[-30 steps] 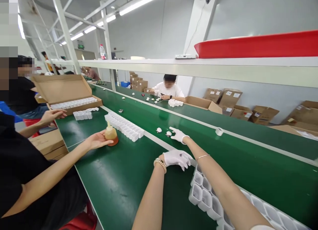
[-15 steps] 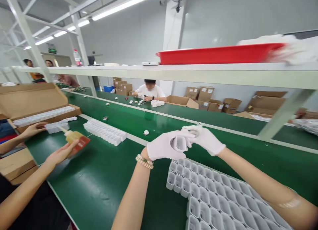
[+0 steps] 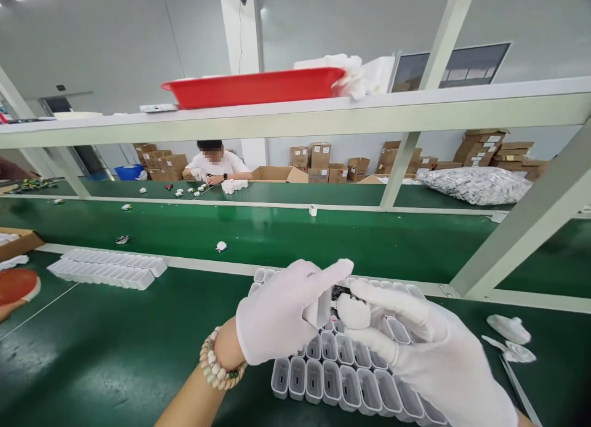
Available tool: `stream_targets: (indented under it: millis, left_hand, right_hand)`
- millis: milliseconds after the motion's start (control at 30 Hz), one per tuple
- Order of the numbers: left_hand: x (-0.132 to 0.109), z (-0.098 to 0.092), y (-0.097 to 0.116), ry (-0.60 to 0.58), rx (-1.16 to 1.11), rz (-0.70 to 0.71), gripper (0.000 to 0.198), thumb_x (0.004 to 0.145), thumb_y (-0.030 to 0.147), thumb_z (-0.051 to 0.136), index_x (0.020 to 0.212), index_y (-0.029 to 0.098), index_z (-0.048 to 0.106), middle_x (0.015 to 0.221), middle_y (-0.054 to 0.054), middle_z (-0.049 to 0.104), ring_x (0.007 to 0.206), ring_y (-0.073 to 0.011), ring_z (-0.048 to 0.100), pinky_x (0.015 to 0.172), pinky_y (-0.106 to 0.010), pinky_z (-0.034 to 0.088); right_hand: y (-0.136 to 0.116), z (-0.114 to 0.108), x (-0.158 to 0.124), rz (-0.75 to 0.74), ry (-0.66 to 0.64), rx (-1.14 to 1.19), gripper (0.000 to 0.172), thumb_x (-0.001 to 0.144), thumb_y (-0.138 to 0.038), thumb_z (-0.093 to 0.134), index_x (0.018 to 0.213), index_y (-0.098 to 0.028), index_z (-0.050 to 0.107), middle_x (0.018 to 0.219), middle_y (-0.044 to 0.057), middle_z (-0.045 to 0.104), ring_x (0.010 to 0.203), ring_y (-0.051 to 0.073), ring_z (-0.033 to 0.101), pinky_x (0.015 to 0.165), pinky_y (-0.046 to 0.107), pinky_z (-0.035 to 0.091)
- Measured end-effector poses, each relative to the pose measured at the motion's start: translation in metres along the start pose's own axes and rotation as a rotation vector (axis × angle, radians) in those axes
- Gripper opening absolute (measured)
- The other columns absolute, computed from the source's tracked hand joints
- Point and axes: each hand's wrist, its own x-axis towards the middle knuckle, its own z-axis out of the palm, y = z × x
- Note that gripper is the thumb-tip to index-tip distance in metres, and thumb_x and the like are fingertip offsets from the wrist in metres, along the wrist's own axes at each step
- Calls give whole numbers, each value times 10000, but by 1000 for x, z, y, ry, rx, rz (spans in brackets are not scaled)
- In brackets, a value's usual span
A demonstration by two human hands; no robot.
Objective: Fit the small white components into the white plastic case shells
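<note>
Both my hands wear white gloves and meet above a white plastic tray of small cells [image 3: 323, 378] on the green table. My left hand [image 3: 281, 313] is closed round a small white housing [image 3: 322, 310], forefinger stretched out over it. My right hand [image 3: 415, 341] pinches a small white rounded part [image 3: 353, 311] with a dark piece at its top, held against the housing's open end. A bead bracelet [image 3: 217, 368] sits on my left wrist.
Another white cell tray [image 3: 108, 268] lies at left. Small white parts [image 3: 220, 247] ride on the green belt beyond. Loose white pieces [image 3: 510, 338] lie at right. A red tray [image 3: 253, 87] sits on the shelf overhead. A person works across the line by cardboard boxes [image 3: 323, 162].
My view has swung right and down. My hands came lower and closer over the cell tray, still joined. The neighbour's hand with the bottle has slid out at the left edge.
</note>
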Motion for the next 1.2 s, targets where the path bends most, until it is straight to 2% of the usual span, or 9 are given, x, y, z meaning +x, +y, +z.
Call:
stream_targets:
  millis: [167,233,333,500,733,833,967,1067,1200]
  left_hand:
    - [0,2,2,-1,11,-30,915,720,-55,533,1515,288,239,913,-5,533,872,-174,533,768,-297,479]
    - [1,4,0,-11,10,-25,894,735,-36,538,1513,286,238,925,-9,536,890,-180,540,777,-303,481]
    - [2,4,-1,-14,11,-28,847,765,-16,522,1508,279,243,943,-14,545,890,-176,548,791,-303,484]
    - [1,3,-1,-26,44,-29,823,771,-8,514,1501,269,251,990,-26,570,941,-188,554,824,-311,484]
    - [2,3,1,-16,102,-73,738,806,56,506,1490,222,286,936,-25,565,854,-181,554,786,-316,483]
    - [2,2,1,-29,96,-79,755,798,46,502,1495,230,277,952,-25,568,863,-178,556,795,-316,484]
    - [2,4,-2,-67,85,-82,779,797,36,499,1505,239,247,1040,-51,588,912,-194,563,828,-341,490]
    - [2,8,-4,-92,61,-66,803,792,32,505,1508,250,214,1131,-69,592,984,-209,566,878,-360,486]
    - [3,13,-3,-83,19,-76,771,799,46,544,1489,230,255,1057,-59,618,944,-210,573,834,-354,489]
  right_hand:
    - [-4,-2,5,-149,-89,-62,165,869,-211,656,994,-278,738,867,-7,776,721,189,740,637,258,646]
    - [-4,-3,7,-172,-112,-122,157,872,-200,647,985,-274,727,846,-11,771,693,178,731,595,241,634]
    - [-2,-3,9,-138,-116,-113,213,866,-193,653,1054,-284,690,906,-22,778,753,173,743,616,218,633]
    - [-2,-1,12,-59,-217,-75,129,887,-206,630,977,-283,681,895,-41,765,760,157,738,643,213,634]
    - [-4,5,9,-10,-131,-88,222,868,-205,638,1067,-279,703,1062,-7,774,849,187,755,678,241,646]
    - [-2,5,8,-4,-132,-96,256,866,-190,621,1095,-266,707,1089,13,769,886,212,756,644,257,652]
    - [0,4,7,-77,-178,-147,292,854,-168,621,1109,-281,707,1031,9,777,781,208,757,653,305,659]
    - [1,4,6,-86,-159,-190,289,854,-182,621,1106,-298,703,999,8,776,792,224,753,599,313,651]
    - [1,7,9,-57,-202,-148,274,849,-155,610,1059,-302,709,973,-1,773,806,223,744,601,316,636]
